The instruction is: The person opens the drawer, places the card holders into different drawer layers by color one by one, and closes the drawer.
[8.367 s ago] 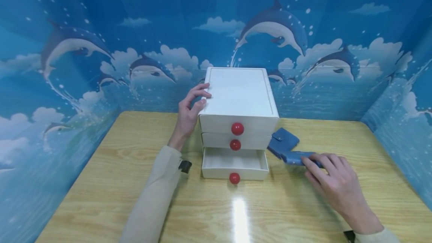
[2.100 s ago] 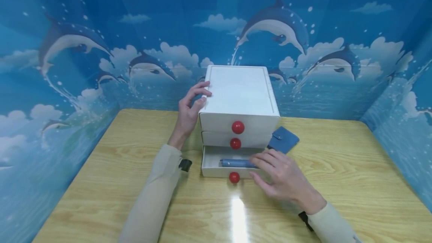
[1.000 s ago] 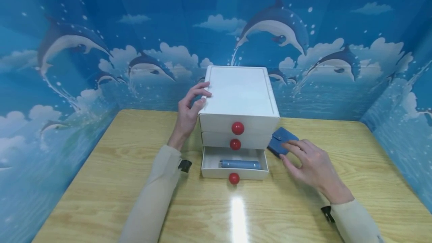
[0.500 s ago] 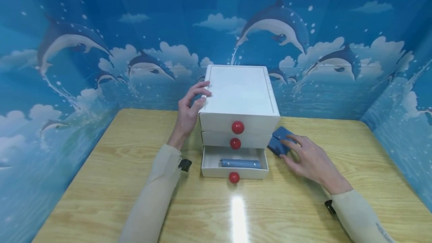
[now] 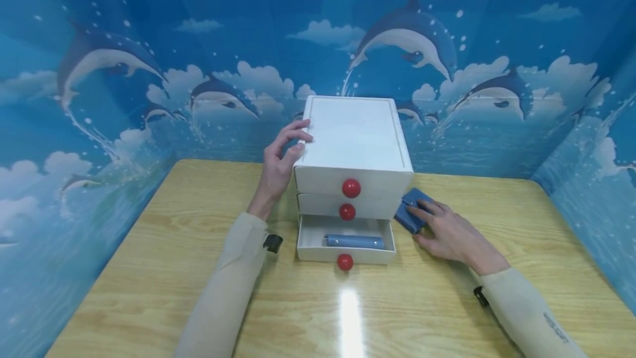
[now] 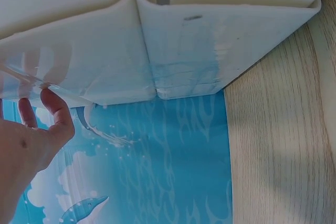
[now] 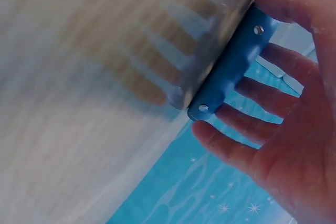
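Observation:
A white drawer cabinet (image 5: 354, 134) with red knobs stands mid-table, its bottom drawer (image 5: 323, 254) pulled out. Inside that drawer lies a slim blue snap case (image 5: 355, 242). My left hand (image 5: 276, 173) rests its fingertips on the cabinet's upper left edge; in the left wrist view bent fingers (image 6: 58, 111) touch the white side wall. To the cabinet's right, on the table, is a blue wallet (image 5: 411, 209) with a snap flap. My right hand (image 5: 449, 235) grips it, fingers over its top and thumb at its near corner. Two metal snaps show along the wallet's edge (image 7: 231, 69) in the right wrist view.
The wood-grain table (image 5: 199, 269) extends to both sides and in front of the cabinet. A blue dolphin-print backdrop (image 5: 238, 21) encloses the back and both sides. The two upper drawers are closed.
Earlier my right hand held the slim case right of the cabinet, then laid it in the bottom drawer. Since then it has moved back right and closed on the wallet. My left hand stays put.

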{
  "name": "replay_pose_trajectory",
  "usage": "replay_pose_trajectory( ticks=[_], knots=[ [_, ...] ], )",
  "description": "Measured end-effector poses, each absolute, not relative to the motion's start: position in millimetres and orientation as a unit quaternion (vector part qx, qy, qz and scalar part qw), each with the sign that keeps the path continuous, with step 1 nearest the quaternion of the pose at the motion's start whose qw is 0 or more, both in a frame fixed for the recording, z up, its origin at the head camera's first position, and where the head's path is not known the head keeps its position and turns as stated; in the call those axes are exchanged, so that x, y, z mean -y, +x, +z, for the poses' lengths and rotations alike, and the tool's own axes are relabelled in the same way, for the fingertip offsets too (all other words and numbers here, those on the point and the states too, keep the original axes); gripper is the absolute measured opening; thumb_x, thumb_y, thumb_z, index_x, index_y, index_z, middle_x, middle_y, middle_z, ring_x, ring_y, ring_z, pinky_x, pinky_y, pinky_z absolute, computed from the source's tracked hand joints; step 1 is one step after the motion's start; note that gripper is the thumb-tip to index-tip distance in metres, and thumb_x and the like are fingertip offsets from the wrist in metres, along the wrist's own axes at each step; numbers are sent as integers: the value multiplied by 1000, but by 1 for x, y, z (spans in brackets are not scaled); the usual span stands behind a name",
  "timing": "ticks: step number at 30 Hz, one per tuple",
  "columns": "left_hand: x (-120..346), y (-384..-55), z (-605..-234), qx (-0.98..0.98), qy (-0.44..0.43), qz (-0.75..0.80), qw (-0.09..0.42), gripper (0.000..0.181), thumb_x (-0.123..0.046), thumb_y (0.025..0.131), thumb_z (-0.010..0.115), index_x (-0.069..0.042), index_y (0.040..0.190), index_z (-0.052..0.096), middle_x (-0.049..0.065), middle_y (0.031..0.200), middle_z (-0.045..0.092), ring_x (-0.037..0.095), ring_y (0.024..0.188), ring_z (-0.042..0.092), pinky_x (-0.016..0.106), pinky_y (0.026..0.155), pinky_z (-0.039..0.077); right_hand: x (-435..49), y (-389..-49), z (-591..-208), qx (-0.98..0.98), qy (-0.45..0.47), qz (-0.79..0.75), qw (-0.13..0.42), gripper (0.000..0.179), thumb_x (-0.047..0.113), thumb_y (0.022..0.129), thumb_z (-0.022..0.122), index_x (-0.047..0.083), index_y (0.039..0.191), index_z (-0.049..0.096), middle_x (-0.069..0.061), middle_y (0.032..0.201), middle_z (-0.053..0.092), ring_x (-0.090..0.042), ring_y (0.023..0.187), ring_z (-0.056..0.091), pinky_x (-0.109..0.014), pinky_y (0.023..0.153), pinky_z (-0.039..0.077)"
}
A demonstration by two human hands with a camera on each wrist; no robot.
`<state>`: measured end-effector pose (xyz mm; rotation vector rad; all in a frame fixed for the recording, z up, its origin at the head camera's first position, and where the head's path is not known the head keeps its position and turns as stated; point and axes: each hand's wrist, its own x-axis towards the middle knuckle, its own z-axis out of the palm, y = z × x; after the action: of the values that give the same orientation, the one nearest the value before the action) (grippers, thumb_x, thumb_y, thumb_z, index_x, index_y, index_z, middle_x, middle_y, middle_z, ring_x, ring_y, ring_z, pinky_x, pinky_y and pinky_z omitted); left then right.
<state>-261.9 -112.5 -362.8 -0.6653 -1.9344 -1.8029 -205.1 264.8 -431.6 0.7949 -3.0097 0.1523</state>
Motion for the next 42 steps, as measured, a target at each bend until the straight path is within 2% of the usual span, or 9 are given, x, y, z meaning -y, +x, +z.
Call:
replay_pose_trajectory(
  ticks=[7,13,20,27,29,36,42],
  knots=[
    [113,-263,-364,691,-241,-649,209,31,-21,100,52,2,113,67,10,149,57,21,149,40,50,126,25,-264,-207,-426,969,244,26,2,58,28,86,76,11,140,62,-28,137,61,-48,111,63,-64,86,55],
    [113,-262,-365,690,-242,-650,207,29,-20,100,52,1,113,67,9,149,57,22,150,40,51,126,25,-264,-204,-427,968,251,27,17,49,28,88,78,8,132,67,-25,128,66,-44,105,66,-63,79,55],
    [114,-261,-364,691,-239,-649,211,29,-21,100,52,1,113,67,8,148,57,20,149,41,49,126,27,-262,-203,-426,954,285,65,61,35,15,94,71,-4,123,68,-22,110,72,-35,90,73,-48,71,61],
    [113,-262,-363,692,-237,-649,207,30,-22,100,53,0,113,68,6,148,57,19,149,41,49,125,27,-269,-202,-422,957,265,81,82,19,7,94,66,-3,110,61,-13,90,68,-19,70,63,-38,58,56],
    [113,-262,-363,692,-236,-650,206,30,-22,100,53,0,113,68,6,148,57,17,148,41,49,125,27,-270,-201,-422,958,259,89,82,21,5,92,67,-3,110,59,-15,91,68,-20,69,62,-38,58,56],
    [113,-261,-364,692,-235,-652,203,28,-20,100,52,0,113,68,7,149,57,16,148,41,51,125,26,-275,-195,-423,958,247,107,97,41,2,87,72,-6,126,61,-21,105,70,-30,83,70,-45,69,61],
    [113,-262,-363,693,-234,-652,202,27,-18,100,52,0,113,68,6,149,57,15,148,42,50,126,26,-281,-190,-425,934,273,127,190,47,-2,77,81,-3,122,66,-20,103,74,-33,84,74,-45,68,62]
  ],
)
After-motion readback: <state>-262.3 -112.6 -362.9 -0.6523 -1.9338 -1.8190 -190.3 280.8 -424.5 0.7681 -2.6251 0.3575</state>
